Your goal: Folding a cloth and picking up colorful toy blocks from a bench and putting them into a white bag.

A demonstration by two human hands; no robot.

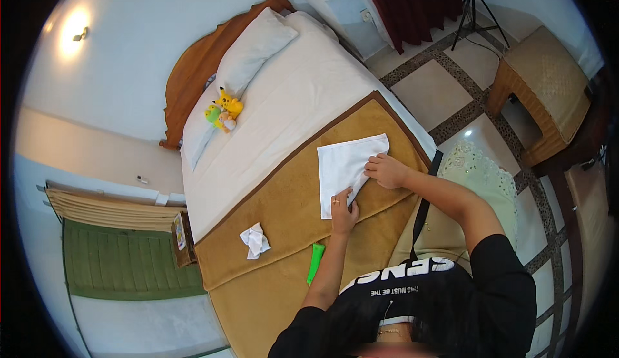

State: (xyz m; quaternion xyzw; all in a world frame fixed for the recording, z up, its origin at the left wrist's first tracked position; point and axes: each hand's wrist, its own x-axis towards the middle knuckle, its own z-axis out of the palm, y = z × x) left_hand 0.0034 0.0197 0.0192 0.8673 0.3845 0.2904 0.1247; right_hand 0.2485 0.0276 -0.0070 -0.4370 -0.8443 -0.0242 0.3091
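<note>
A white cloth [341,164] lies partly folded on the brown blanket [290,203], its lower right side forming a slanted edge between my hands. My left hand [344,213] grips the cloth near its lower corner, with a ring on one finger. At the slanted edge, higher and to the right, my right hand [386,170] has its bent fingers on the fabric, pinching it. A smaller folded white cloth [255,241] rests on the blanket to the left. Beside my left forearm is a bright green object [316,263], possibly a tube, partly hidden by the arm.
Plush toys [225,110] sit against white pillows [254,51] on the bed's white sheet [300,73], below a wooden headboard [213,58]. To the right stand a woven chair [546,87] and a black tripod [471,10] on the tiled floor [430,89].
</note>
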